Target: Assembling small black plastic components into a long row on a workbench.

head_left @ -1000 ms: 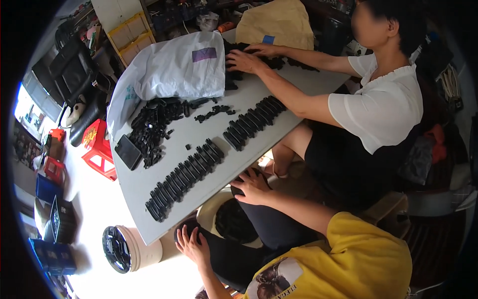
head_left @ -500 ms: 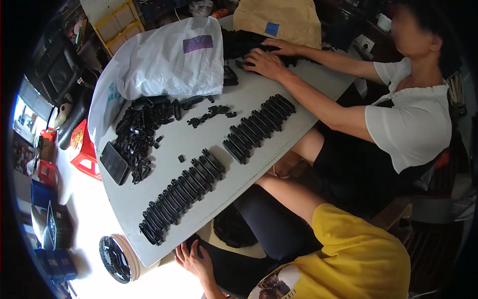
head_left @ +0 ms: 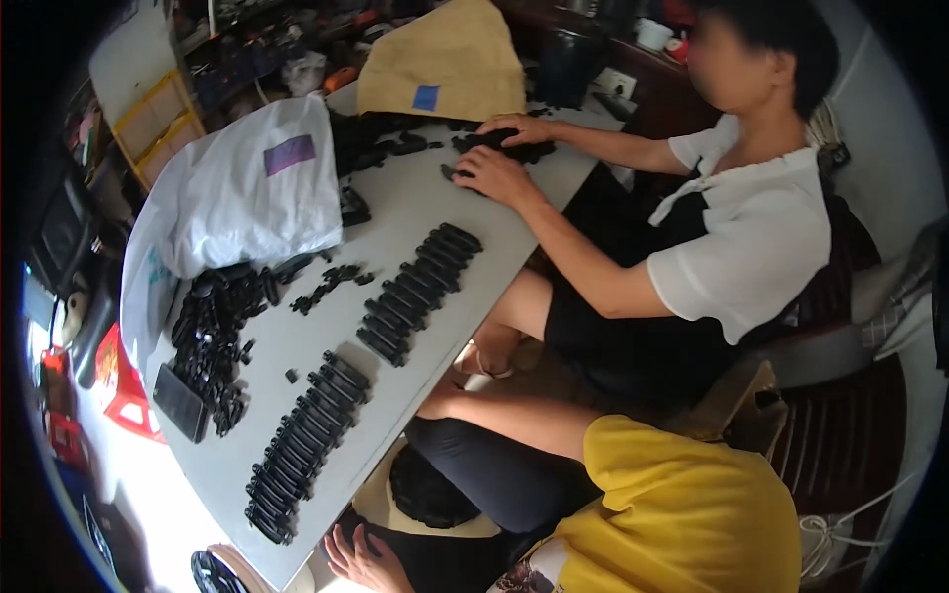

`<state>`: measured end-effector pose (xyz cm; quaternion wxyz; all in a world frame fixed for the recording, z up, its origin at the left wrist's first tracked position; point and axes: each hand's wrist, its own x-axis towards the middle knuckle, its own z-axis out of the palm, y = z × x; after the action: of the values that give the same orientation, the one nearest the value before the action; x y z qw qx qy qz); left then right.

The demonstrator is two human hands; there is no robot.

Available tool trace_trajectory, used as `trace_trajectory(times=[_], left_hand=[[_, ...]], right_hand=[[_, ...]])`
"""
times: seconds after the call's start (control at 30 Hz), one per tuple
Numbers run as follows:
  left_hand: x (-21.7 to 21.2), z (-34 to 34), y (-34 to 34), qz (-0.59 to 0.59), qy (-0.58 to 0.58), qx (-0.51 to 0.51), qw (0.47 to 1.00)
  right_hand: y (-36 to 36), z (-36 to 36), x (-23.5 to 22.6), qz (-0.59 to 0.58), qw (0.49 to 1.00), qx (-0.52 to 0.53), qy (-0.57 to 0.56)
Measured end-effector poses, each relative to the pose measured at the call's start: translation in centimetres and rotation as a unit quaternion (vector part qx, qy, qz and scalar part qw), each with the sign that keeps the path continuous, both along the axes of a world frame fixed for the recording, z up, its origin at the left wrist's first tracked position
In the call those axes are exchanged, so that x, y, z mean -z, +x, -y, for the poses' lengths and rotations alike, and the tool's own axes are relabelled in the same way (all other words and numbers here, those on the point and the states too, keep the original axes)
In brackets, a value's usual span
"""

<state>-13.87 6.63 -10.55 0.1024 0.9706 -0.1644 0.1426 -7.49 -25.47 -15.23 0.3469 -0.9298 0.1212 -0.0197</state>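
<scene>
My left hand (head_left: pixel 358 559) lies low at the bottom edge, fingers spread and holding nothing, beside a cream bag of black parts (head_left: pixel 427 491) on my lap. My right hand (head_left: pixel 440 401) is at the near edge of the grey table (head_left: pixel 435 212), mostly hidden under the rim, so its grip does not show. Two rows of black plastic parts lie on the table, a near row (head_left: pixel 301 445) and a middle row (head_left: pixel 415 292). To the left is a loose heap of black parts (head_left: pixel 213 331).
A person in a white shirt sits at the right, with both hands (head_left: pixel 499 153) on black parts at the table's far end. A white plastic bag (head_left: pixel 242 193), a tan bag (head_left: pixel 445 64) and a dark phone (head_left: pixel 181 402) are on the table. A red stool (head_left: pixel 124 390) stands left.
My right hand has left the tabletop's edge and dropped below the rim. My left hand stays low near the bag. The view has swung, shifting the table left.
</scene>
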Motion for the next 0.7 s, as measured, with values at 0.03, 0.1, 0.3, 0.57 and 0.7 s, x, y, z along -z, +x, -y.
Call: trace_trajectory(times=[0.03,0.1,0.3,0.57,0.7], left_hand=[[-0.3,0.2,0.1,-0.012,0.006,-0.007,1.0],[-1.0,0.3,0.5,-0.009,0.028,0.002,1.0],[-0.2,-0.3,3.7,-0.08,-0.01,0.037,0.996],[-0.8,-1.2,3.2,-0.057,-0.06,0.021,0.996],[-0.5,-2.1,3.2,-0.058,-0.091,0.035,0.994]], right_hand=[[-0.6,-0.4,-3.0,-0.021,0.999,0.014,0.02],[-1.4,-0.8,-4.6,-0.04,0.998,0.03,0.038],[-3.7,-3.0,-2.3,0.035,0.989,0.018,-0.143],[-8.7,-7.6,-7.6,0.036,0.944,-0.052,-0.324],[-10.1,-9.0,-8.9,0.02,0.933,-0.092,-0.347]])
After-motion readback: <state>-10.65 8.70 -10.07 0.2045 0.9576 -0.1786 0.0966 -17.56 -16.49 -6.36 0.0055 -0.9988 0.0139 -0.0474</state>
